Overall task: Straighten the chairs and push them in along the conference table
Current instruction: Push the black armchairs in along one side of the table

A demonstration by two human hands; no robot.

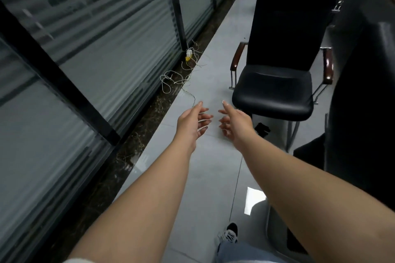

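Office meeting room: frosted striped glass partition wall (89, 34) with black frames on left, grey polished tile floor (205, 166), black leather high-back chair (275, 66) with wooden armrests and chrome frame, dark edge of large table (363, 96) at right, loose thin cable (181, 77) by partition base

Chair (275, 83) ahead right; glass wall (89, 34) left; wire (181, 74) between.
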